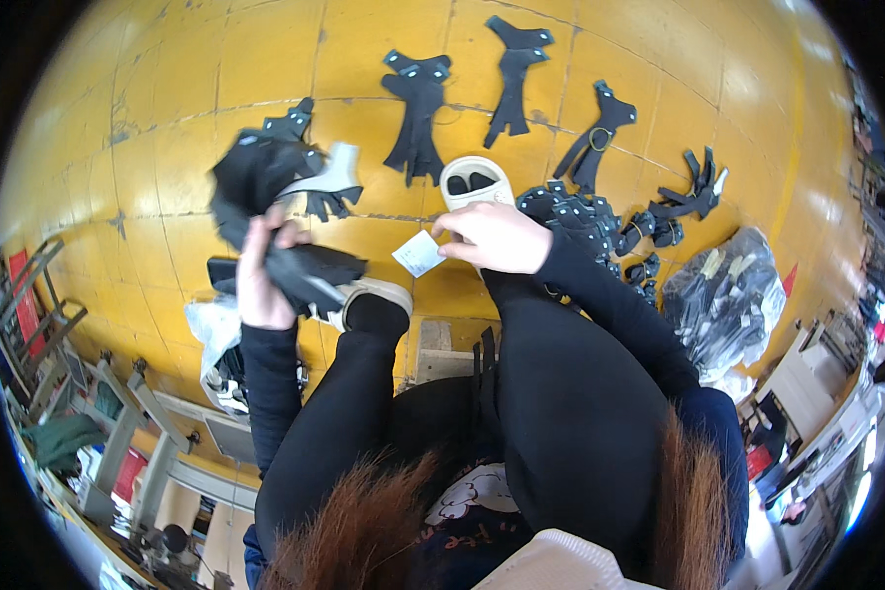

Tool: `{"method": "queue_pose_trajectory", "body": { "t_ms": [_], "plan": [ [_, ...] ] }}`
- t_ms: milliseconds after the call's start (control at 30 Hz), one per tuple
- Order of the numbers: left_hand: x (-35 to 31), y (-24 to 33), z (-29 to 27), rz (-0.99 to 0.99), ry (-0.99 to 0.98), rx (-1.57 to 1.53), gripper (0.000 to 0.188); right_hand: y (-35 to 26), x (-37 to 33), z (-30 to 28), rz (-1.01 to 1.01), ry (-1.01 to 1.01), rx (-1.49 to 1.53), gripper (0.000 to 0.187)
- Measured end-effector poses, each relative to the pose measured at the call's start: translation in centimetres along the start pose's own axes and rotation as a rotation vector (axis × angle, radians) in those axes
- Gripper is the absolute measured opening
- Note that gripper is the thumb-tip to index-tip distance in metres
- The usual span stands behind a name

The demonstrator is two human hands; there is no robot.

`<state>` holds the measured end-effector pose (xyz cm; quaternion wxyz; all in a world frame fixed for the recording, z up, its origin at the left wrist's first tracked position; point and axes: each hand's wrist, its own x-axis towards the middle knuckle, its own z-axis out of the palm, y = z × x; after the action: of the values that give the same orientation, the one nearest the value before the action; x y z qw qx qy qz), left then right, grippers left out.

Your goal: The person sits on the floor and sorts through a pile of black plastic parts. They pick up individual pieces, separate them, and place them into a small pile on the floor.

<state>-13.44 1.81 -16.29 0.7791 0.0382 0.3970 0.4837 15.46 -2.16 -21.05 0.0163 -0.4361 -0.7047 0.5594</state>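
My left hand (265,270) is closed around a bunch of black fabric pieces (256,177), lifted above the floor and partly blurred. A light grey flap (332,172) sticks out at the bunch's right side. Between the thumb and fingers of my right hand (497,236) is a small white paper label (419,254) with print on it. The label hangs in the space between my two hands, apart from the fabric. Just right of that hand lies a dense pile of black fabric pieces (570,216) with small pale tabs.
On the yellow tiled floor (364,39) ahead lie several flat black strap-like bundles (418,118). A clear plastic bag (728,295) of dark pieces stands at right. Another bag (214,329) sits at left, near metal frames (118,423). My feet wear cream clogs (477,167).
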Motion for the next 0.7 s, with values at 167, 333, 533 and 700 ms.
{"method": "queue_pose_trajectory", "body": {
  "t_ms": [167, 333, 533, 700],
  "plan": [
    [-0.3, -3.8, 0.7, -0.211, 0.060, 0.320, 0.015, -2.8, 0.8, -0.2, -0.191, -0.139, 0.713, 0.067],
    [-0.8, -5.0, 2.5, -0.240, -0.137, 0.642, 0.016, -4.1, 3.0, 1.1, -0.002, -0.094, 1.107, 0.052],
    [-0.9, -6.0, 2.6, -0.262, -0.295, 0.848, 0.055, -7.1, 3.0, -0.4, -0.066, 0.328, 1.272, 0.061],
    [-1.3, -4.9, 2.0, -0.351, -0.333, 0.330, 0.065, -7.8, 2.2, -1.4, 0.028, 0.273, 1.140, 0.058]
  ]
}}
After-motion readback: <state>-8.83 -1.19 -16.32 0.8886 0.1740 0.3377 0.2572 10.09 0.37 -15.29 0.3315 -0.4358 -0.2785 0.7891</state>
